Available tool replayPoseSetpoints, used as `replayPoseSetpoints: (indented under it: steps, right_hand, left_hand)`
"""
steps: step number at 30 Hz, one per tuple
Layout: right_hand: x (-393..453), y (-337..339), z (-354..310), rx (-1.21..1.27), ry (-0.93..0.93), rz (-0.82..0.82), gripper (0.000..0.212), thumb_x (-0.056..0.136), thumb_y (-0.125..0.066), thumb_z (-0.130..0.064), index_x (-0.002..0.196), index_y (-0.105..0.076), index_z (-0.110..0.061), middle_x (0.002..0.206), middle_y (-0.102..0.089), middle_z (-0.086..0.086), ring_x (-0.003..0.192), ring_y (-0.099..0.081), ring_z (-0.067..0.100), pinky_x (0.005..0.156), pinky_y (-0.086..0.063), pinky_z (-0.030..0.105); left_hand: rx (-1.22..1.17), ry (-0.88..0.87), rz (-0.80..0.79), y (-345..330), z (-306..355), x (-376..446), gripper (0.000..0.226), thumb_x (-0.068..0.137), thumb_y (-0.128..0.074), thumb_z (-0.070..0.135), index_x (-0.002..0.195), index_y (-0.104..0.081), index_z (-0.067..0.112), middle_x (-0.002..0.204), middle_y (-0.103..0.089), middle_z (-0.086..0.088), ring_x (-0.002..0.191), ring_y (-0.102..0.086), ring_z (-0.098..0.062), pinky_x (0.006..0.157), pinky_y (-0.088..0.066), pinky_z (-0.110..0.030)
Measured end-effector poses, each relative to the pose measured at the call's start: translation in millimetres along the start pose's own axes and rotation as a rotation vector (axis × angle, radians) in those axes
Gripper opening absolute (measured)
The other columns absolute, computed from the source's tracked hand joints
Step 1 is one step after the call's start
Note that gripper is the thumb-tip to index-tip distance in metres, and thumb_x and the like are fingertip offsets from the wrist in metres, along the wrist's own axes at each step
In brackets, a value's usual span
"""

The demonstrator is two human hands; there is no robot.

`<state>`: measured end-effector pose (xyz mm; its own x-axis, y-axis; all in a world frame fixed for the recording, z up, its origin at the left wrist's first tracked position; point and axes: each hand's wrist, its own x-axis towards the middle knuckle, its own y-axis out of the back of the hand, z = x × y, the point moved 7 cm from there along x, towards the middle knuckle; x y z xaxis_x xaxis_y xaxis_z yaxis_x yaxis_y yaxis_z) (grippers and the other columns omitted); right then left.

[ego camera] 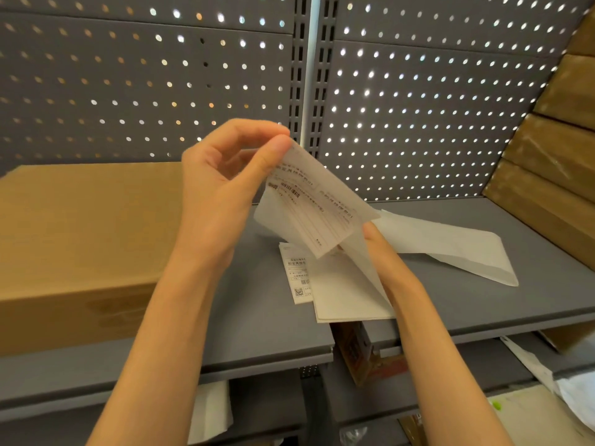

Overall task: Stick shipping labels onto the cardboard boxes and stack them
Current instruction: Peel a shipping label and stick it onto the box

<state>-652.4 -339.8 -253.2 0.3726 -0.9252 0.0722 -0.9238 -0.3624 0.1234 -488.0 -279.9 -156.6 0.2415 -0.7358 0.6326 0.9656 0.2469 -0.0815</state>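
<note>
The shipping label (317, 204) was white with black print, ruled lines and a barcode. The loose backing sheets (450, 249) were plain translucent white. The stack of labels (297, 275) on the shelf (264, 323) was white too — one showed a black QR code. The cardboard box (80, 246) was plain tan-brown. The shelf was flat grey, and the pegboard (418, 107) behind it grey — dotted with regular rows of bright holes.

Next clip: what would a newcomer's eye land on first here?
Centre frame, the left hand pinches a shipping label by its top corner while the right hand holds the backing paper below. A large cardboard box sits on the shelf at left; more boxes are stacked at right.
</note>
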Motion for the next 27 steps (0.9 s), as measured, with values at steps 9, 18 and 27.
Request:
replayPoseSetpoints:
  steps: [9, 18, 27]
  right_hand:
    - [25, 2, 31, -0.220, -0.006, -0.003, 0.014, 0.097, -0.049, -0.019, 0.108, -0.058, -0.020, 0.116, -0.061, 0.006, 0.107, -0.056, 0.018, 0.089, -0.043, 0.025]
    - [30, -3, 35, -0.312, 0.084, 0.020, 0.011, 0.095, -0.048, -0.012, 0.100, -0.057, -0.017, 0.088, -0.054, -0.007, 0.077, -0.049, 0.001, 0.063, -0.038, 0.002]
    - [30, -10, 37, -0.610, 0.195, 0.041, 0.011, 0.095, -0.046, -0.014, 0.094, -0.055, -0.021, 0.088, -0.057, -0.006, 0.087, -0.052, 0.013, 0.068, -0.039, 0.020]
  left_hand:
    - [0.014, -0.017, 0.096, 17, 14, 4, 0.010, 0.087, -0.064, 0.014, 0.085, -0.066, 0.023, 0.079, -0.066, 0.013, 0.078, -0.058, -0.006, 0.066, -0.044, -0.018]
    - [0.012, 0.026, 0.267, 43, 25, 0, 0.011, 0.087, -0.065, 0.014, 0.084, -0.067, 0.024, 0.079, -0.066, 0.011, 0.076, -0.060, -0.005, 0.064, -0.047, -0.020]
    - [0.061, 0.026, 0.446, 74, 39, -16, 0.007, 0.088, -0.064, 0.019, 0.088, -0.065, 0.026, 0.086, -0.067, 0.012, 0.087, -0.064, -0.008, 0.064, -0.049, -0.020]
